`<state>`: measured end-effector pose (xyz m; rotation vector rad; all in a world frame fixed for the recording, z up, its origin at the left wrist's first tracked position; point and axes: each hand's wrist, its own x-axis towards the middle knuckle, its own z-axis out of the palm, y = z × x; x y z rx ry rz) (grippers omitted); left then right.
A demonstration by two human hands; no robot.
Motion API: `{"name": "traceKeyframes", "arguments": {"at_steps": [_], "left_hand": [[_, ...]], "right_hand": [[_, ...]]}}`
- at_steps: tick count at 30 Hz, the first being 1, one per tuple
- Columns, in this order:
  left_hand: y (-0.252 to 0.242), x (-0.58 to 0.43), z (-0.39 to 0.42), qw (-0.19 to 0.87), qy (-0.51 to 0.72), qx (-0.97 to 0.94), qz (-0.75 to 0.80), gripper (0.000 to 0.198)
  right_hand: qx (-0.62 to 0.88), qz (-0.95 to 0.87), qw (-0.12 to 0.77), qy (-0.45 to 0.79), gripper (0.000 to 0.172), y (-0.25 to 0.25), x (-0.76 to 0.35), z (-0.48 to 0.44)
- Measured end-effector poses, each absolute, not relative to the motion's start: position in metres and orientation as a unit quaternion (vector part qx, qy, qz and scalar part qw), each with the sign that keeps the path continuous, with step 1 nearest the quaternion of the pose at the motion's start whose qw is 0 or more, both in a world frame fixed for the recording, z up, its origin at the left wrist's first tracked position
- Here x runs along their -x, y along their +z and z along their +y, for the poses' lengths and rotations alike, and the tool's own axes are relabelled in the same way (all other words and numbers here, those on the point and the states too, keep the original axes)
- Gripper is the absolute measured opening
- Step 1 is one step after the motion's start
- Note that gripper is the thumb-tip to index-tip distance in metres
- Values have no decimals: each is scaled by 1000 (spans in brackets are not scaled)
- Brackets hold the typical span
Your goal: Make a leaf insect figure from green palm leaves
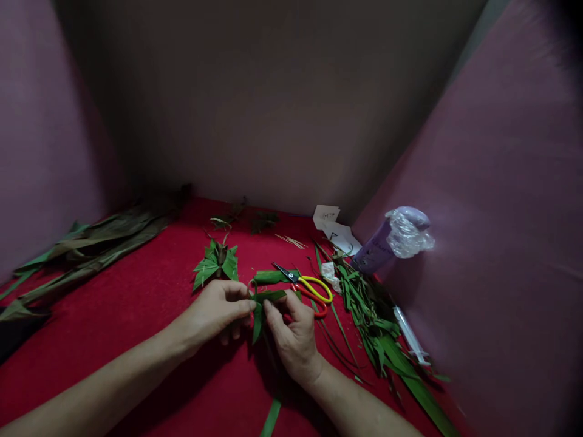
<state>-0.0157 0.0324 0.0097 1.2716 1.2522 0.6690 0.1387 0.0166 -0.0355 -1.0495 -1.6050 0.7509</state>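
Between my two hands is a folded green leaf strip, with one pointed end hanging down. My left hand pinches it from the left, thumb and forefinger together. From the right, my right hand grips the same strip, its fingertips partly hidden behind the leaf. Just beyond my right hand lie scissors with one yellow and one red handle, their dark blades resting over a cut leaf piece. A leaf figure made of green leaves sits past my left hand on the red cloth.
Leaf scraps are heaped at the right, beside a syringe. A purple container topped with clear plastic leans near the right wall, close to white paper cards. Thin sticks lie at the back; long dried leaves line the left.
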Motion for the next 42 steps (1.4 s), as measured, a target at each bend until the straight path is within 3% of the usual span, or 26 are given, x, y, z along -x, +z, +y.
{"name": "traceKeyframes", "arguments": {"at_steps": [13,21,36,42], "left_hand": [[6,17,34,587,300,-540,523,12],[10,18,35,595,295,-521,537,21],[12,12,31,565,325,-509,563,21],[6,17,33,639,337,-458,518,21]], "right_hand": [[459,-585,529,410,17,-45,-137,20],[434,-580,535,435,18,-42,-137,20],[388,-723,534,201,11,-30,-141,13],[360,-784,489,125,28,-33,-144,11]]}}
